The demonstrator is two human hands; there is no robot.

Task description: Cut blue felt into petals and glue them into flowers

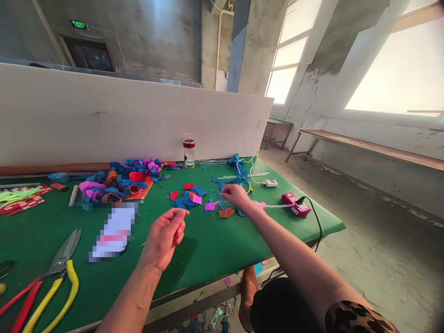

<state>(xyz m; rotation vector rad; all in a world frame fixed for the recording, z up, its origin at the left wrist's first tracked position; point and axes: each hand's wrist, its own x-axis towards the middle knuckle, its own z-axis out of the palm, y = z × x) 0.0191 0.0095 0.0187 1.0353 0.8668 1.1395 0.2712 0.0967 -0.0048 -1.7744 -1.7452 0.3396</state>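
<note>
My left hand (165, 236) is raised over the green table (208, 245), fingers pinched on a thin green stick (170, 199) that points upward. My right hand (236, 195) reaches out to the right over loose felt scraps (194, 195) in blue, pink, red and orange; its fingers are pinched on a small blue scrap at the pile's edge. A heap of finished felt flowers (120, 181) in blue, pink, purple and orange lies at the back left.
Yellow-handled shears (57, 277) and red-handled pliers lie at the front left. A glass jar with a red lid (189, 152) stands by the white back board. A pink glue gun (294, 205) with a black cord sits near the right edge, beside a white plug.
</note>
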